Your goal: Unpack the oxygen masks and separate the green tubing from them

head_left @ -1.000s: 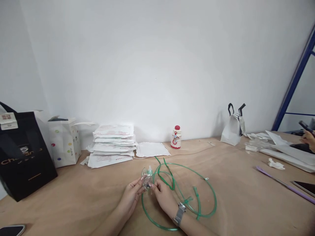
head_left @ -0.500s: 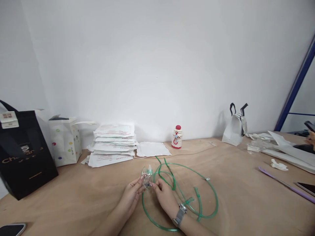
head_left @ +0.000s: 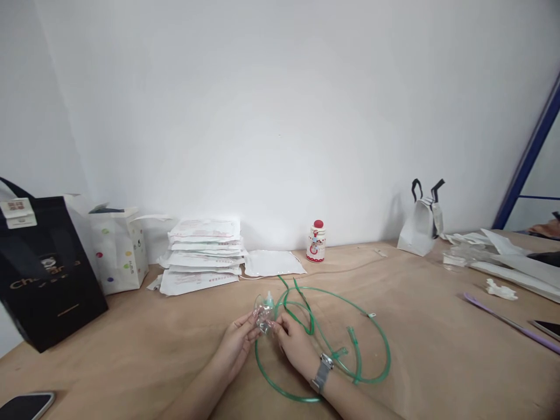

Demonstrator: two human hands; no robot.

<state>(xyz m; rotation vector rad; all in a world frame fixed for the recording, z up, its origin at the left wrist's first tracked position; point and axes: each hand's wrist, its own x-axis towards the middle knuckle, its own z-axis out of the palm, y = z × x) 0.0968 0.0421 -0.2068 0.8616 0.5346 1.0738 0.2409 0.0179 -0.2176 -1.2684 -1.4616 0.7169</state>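
Observation:
A small clear plastic oxygen mask [head_left: 264,313] with a pale green connector on top is held up between my two hands. My left hand [head_left: 240,338] pinches its left edge between thumb and fingers. My right hand [head_left: 292,337], below a wrist with a grey-banded watch [head_left: 324,370], grips its lower right side. Green tubing [head_left: 387,350] lies in wide loops on the table around and beyond my right hand. Near it rests a green elastic strap [head_left: 301,318]. The loose tube ends [head_left: 352,335] lie right of my right hand.
Along the wall stand a black bag [head_left: 52,274], a dotted white bag [head_left: 120,251], a stack of white packets [head_left: 203,256], a white sheet [head_left: 275,263], a red-capped bottle [head_left: 315,242] and a small white bag [head_left: 417,230]. A purple strip [head_left: 507,321] and phone [head_left: 26,406] lie nearer.
The view has shifted slightly, so the table items sit a little farther right. Both hands keep hold of the mask, whose angle has changed slightly.

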